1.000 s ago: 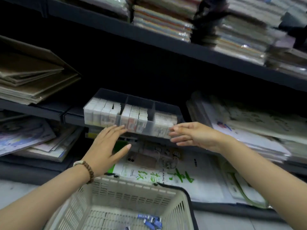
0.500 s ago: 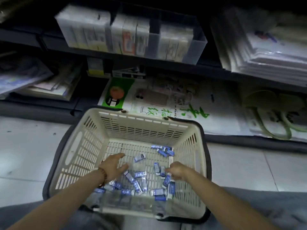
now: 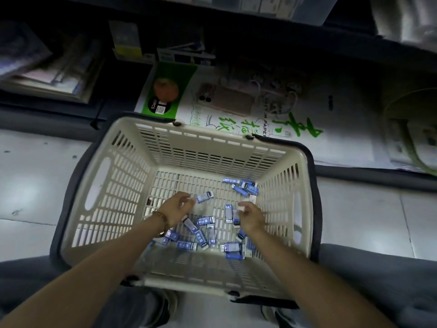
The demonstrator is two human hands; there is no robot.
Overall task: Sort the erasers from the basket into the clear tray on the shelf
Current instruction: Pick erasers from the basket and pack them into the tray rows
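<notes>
Work has dropped from clear tray [image 3: 307,10] to basket [image 3: 212,138] for another load. The right hand [image 3: 251,217] pinches a pale eraser [image 3: 243,206]; left hand [image 3: 177,207] curled, hold unclear.

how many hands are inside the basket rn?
2. Left hand, beaded bracelet on its wrist, over the middle of the cream slatted plastic basket, beside a blue-sleeved eraser; right hand nearer its right wall, pinching a small white eraser. Neither is hidden.

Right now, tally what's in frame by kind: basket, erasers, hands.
Cream slotted plastic basket: 1
Blue-and-white wrapped erasers: about 20, pile too jumbled for an exact count
Bare hands: 2, left hand, right hand pinching one eraser
Total: about 23
</notes>
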